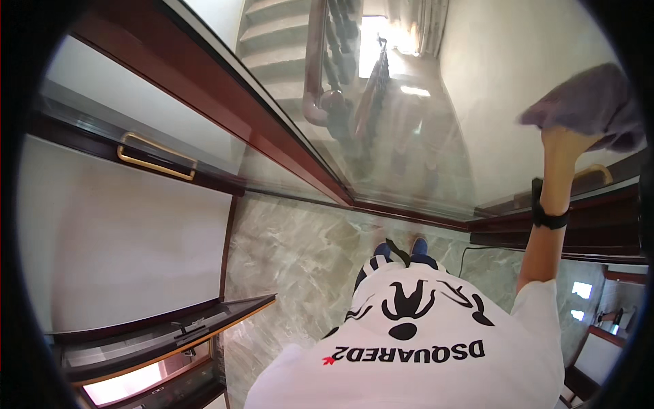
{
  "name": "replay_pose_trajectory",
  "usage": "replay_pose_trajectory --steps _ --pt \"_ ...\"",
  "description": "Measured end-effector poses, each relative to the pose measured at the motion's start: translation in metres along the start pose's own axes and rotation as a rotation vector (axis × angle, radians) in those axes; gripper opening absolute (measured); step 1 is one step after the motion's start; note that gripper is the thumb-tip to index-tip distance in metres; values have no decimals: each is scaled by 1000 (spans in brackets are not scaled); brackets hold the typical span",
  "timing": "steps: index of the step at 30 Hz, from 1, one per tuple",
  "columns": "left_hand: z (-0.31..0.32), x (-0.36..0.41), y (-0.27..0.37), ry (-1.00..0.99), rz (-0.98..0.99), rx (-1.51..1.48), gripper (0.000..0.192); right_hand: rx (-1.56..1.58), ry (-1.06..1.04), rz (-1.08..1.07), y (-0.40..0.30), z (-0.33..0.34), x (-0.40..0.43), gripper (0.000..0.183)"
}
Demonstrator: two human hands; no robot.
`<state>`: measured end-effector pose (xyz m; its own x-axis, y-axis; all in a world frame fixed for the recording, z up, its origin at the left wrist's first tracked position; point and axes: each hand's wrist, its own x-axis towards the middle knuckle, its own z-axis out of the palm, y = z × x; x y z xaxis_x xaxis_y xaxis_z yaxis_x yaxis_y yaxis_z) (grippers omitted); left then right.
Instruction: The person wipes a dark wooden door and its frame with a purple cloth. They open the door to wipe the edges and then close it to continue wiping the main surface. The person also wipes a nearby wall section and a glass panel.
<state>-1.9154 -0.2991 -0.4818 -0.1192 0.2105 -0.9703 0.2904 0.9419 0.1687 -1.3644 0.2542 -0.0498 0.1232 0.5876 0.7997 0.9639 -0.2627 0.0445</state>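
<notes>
My right arm reaches up along a glass panel (409, 153) in a dark red-brown frame. At its end, my right hand (566, 137) is pressed into a purple-grey cloth (587, 99) that covers the fingers. The cloth is blurred and lies over or very near the glass at the upper right. A black band (551, 220) circles the wrist. Below the cloth, a gold-coloured handle (595, 174) shows partly behind the forearm. My left hand is out of view; only the white sleeve on that side shows.
Through the glass are stairs (276, 36), a dark railing (314, 61) and a bright window. A door with a gold-coloured handle (158, 156) stands at left, and an open framed window sash (173, 342) juts out below it. A thin cable (462, 258) lies on the marble-patterned floor (286, 240).
</notes>
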Motion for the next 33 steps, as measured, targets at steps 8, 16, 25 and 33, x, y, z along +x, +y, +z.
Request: replay_pose_trajectory --steps 8,16,25,33 --pt "10 -10 32 135 90 -955 53 615 182 -834 -312 -54 4 43" --pt "-25 -40 196 314 776 -509 47 1391 -966 -238 -106 -14 -68 44" --pt "144 -14 121 80 657 941 35 375 -686 227 266 -10 -256 35" --pt "284 6 245 -255 793 483 39 433 -1712 1416 463 -287 -863 35"
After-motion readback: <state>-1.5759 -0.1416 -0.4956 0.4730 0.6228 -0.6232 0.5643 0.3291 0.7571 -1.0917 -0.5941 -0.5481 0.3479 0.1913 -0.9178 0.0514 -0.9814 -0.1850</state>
